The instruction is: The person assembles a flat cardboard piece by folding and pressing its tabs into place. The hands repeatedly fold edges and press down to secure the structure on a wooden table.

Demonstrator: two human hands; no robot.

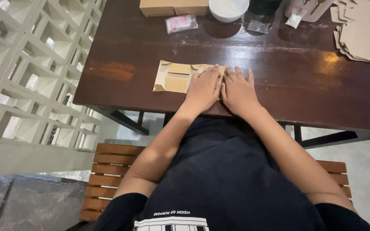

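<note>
A flat brown cardboard cut-out with folded flaps (174, 78) lies on the dark wooden table (279, 64) near its front edge. My left hand (203, 89) presses flat on the right part of the cardboard, fingers together. My right hand (237, 90) lies flat beside it, fingers spread, over the cardboard's right end, which is hidden beneath both hands. Neither hand grips anything.
At the table's back stand a cardboard box (174, 7), a white bowl (228, 9), small clear plastic bags (181, 23) and a stack of flat cardboard blanks (365, 30) at right. A white lattice block wall (31, 72) is at left. I sit on a wooden slatted bench (110, 171).
</note>
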